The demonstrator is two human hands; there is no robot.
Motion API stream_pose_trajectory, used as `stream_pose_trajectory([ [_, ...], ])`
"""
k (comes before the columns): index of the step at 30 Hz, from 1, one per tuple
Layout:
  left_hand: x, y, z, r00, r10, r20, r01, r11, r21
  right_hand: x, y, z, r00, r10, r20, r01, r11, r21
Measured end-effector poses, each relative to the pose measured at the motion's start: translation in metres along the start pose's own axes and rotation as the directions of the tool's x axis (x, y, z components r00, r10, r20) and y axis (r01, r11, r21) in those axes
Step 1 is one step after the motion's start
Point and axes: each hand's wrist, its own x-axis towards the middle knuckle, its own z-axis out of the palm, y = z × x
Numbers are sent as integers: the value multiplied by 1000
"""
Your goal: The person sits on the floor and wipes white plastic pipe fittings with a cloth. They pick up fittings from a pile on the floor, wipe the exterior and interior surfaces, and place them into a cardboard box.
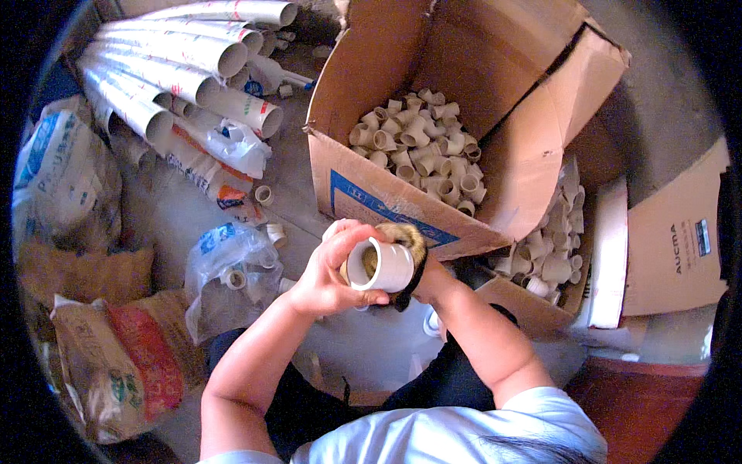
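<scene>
A short white plastic pipe fitting (pixel 394 268) is in my left hand (pixel 324 275), its open end facing left and toward me. The fingers curl over its top and the thumb lies along its lower side. Behind and to the right of it bunches a fuzzy yellow-brown cloth (pixel 408 235) with a black edge. Some of the same yellow-brown shows through the fitting's bore. My right hand (pixel 428 281) is at the cloth, pressed against the fitting's far side; its fingers are hidden.
Ahead stands a large cardboard box (pixel 382 191) holding several pipe elbows (pixel 423 145). Beside it, a smaller carton (pixel 522 301) contains more fittings (pixel 556 255). Long white pipes (pixel 168 69) lie at upper left, above filled sacks (pixel 124 365) and a clear plastic bag (pixel 203 290).
</scene>
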Motion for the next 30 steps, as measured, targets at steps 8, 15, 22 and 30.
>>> stream_pose_trajectory([
  [8,4,8,-7,986,-18,163,42,988,-147,-5,20,20,755,-108,647,-514,515,686],
  [15,0,5,-11,972,-225,70,156,391,-907,-15,16,-25,603,-210,769,-753,167,636],
  [22,8,7,-10,984,-127,123,155,286,-946,-9,-22,-43,919,-370,136,81,515,853],
  [30,4,-2,-16,991,-132,30,60,228,-972,-2,-19,-33,960,-264,89,100,624,775],
])
